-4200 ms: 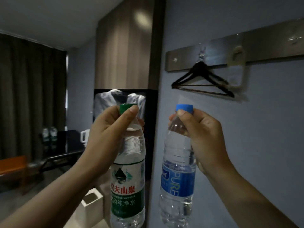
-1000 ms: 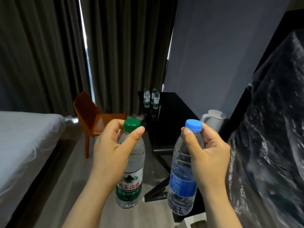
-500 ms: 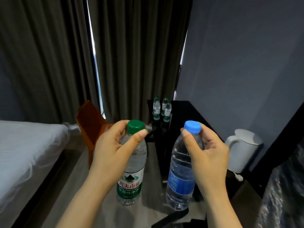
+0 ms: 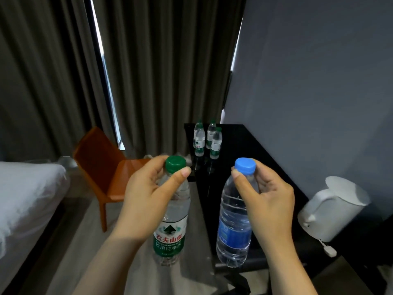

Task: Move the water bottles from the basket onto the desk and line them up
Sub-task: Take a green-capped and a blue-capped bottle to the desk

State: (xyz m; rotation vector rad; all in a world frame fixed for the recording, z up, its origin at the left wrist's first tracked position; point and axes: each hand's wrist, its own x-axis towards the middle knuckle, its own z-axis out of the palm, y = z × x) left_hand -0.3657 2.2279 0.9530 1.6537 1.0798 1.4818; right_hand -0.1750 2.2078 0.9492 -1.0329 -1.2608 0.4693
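My left hand (image 4: 146, 196) grips the neck of a clear bottle with a green cap and green label (image 4: 171, 235), carried upright in the air. My right hand (image 4: 268, 201) pinches the neck of a clear bottle with a blue cap and blue label (image 4: 234, 233), also upright and off the ground. Ahead lies the black desk (image 4: 244, 145), against the grey wall. At its far end stand three green-labelled bottles (image 4: 207, 139), close together. No basket is in view.
A white electric kettle (image 4: 331, 209) sits on the desk at the right, its cord hanging over the edge. An orange chair (image 4: 102, 167) stands left of the desk, and a white bed (image 4: 27, 199) fills the left. Dark curtains hang behind.
The view has turned from the wall with the hanger to the desk and has come closer to it. Both hands keep the same hold on their bottles.
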